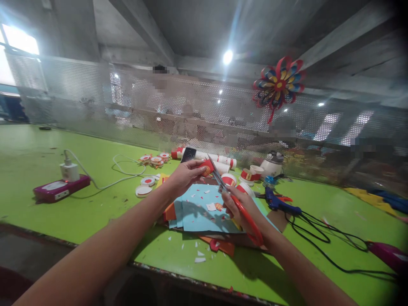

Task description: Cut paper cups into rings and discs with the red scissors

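Between its thumb and fingers, my left hand (186, 176) pinches a small piece of red paper (207, 167) with a gold pattern. My right hand (239, 206) grips a pair of scissors (247, 221) by the red handles. The scissor blades point up and lie right beside the red paper; I cannot tell whether they touch it. Below both hands lie light blue sheets (197, 216), strewn with small red and white scraps. A white scrap (211, 207) and an orange-red patterned piece (218, 206) rest on them.
A blue hot-glue gun (280, 203) with black cable lies to the right. Behind stand red and white paper cups (247, 174), paper tubes (207, 158) and a phone (188, 154). A purple power strip (62, 189) with a charger is at left. A perforated screen (134, 102) borders the green table.
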Available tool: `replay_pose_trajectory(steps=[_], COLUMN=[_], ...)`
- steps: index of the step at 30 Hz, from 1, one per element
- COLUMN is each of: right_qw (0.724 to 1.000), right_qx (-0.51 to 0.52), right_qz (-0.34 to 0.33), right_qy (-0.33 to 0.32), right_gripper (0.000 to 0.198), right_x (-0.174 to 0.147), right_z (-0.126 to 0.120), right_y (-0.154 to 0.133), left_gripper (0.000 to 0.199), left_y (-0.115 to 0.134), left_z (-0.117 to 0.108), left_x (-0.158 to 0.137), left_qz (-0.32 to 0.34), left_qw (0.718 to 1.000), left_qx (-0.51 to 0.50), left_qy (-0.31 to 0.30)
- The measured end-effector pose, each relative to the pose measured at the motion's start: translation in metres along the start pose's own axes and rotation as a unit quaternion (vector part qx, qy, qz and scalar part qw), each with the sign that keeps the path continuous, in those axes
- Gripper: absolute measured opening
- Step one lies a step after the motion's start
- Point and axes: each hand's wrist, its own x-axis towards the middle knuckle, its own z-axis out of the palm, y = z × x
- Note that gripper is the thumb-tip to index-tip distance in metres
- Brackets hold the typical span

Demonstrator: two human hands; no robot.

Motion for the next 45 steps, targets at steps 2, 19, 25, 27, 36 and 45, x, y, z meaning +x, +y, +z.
replay_pose_trajectory(steps=[2, 19, 25, 27, 36, 45], right_qw=[1.000, 0.994, 0.997, 0.998, 0.998, 0.994], right_qx=[-0.013, -0.088, -0.068, -0.054, -0.054, -0.079], right_qz=[-0.001, -0.040, -0.029, -0.018, -0.030, -0.051], right_qy=[0.001, 0.051, 0.022, 0.011, 0.031, 0.058], right_gripper=[0.046, 0.039, 0.039, 0.042, 0.045, 0.042], right_x=[0.002, 0.005, 0.002, 0.001, 0.001, 0.003], right_z=[0.001, 0.007, 0.003, 0.002, 0.006, 0.009], right_y=[0.005, 0.007, 0.004, 0.002, 0.002, 0.007], left_gripper=[0.017, 0.019, 0.018, 0.020, 0.019, 0.020], left_y=[-0.001, -0.002, -0.001, 0.000, 0.000, 0.001], left_z=[-0.001, -0.002, -0.002, -0.001, -0.002, 0.000], left_x=[0.001, 0.003, 0.000, 0.000, 0.000, 0.000], left_qz=[0.002, 0.005, 0.005, 0.005, 0.000, -0.002], left_qw=[1.000, 1.000, 1.000, 1.000, 1.000, 1.000], left_qx=[-0.005, -0.025, -0.021, -0.019, -0.010, -0.013], left_qy=[0.000, -0.016, -0.016, -0.015, -0.007, -0.012])
